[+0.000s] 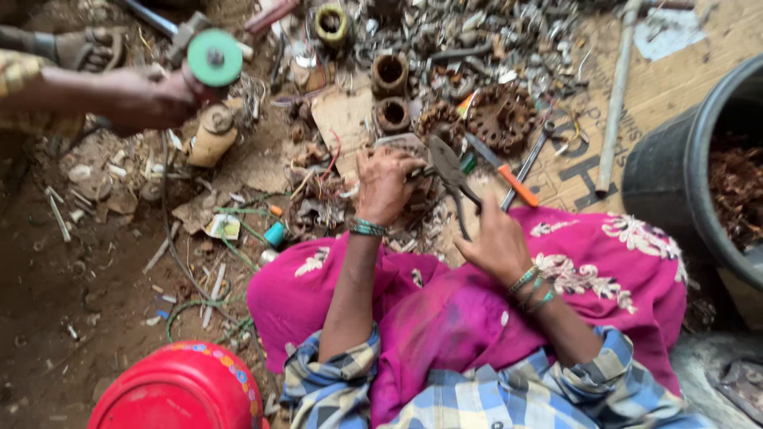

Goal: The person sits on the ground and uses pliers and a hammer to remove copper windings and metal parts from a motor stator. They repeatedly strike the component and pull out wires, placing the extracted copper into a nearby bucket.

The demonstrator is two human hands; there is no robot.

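Pliers (450, 171) at frame centre, stiff and likely heavy, sit gripped by the handles in the right hand (499, 242), the left hand (385, 183) pinching scrap (413, 144).

Pink embroidered cloth (604, 270) — blue-checked sleeves (334, 381), red tub (175, 393).

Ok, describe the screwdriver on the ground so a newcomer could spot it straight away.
Start at the pink cloth over the person's lap and look just above its upper edge, between the two hands. Beside the grey pliers in the right hand lies the screwdriver, slanting across cardboard. Its bright orange handle sets it apart from the rusty scrap around it.
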